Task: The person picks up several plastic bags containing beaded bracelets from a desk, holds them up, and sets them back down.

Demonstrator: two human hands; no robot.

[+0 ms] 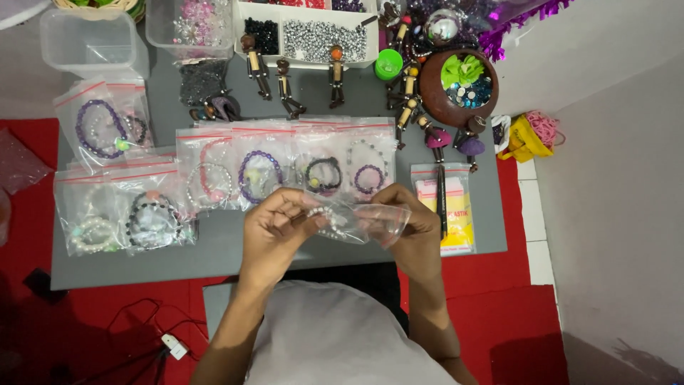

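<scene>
A grey table (456, 278) stands on a red floor covering (499, 321). A row of clear zip bags holds beaded bracelets, among them a purple bracelet (259, 175), a black bracelet (324, 175) and a pink bracelet (211, 178). More bagged bracelets (121, 217) lie at the left edge. Behind them stand small wooden figures (285, 85), a divided tray of beads (306, 32), an empty clear plastic box (89, 43) and a green cap (388, 64). A round brown bowl (436, 93) holds a green ribbon and blue stones. A yellow packet (456, 214) lies at the right, with a black pen (442, 199) on it.
</scene>
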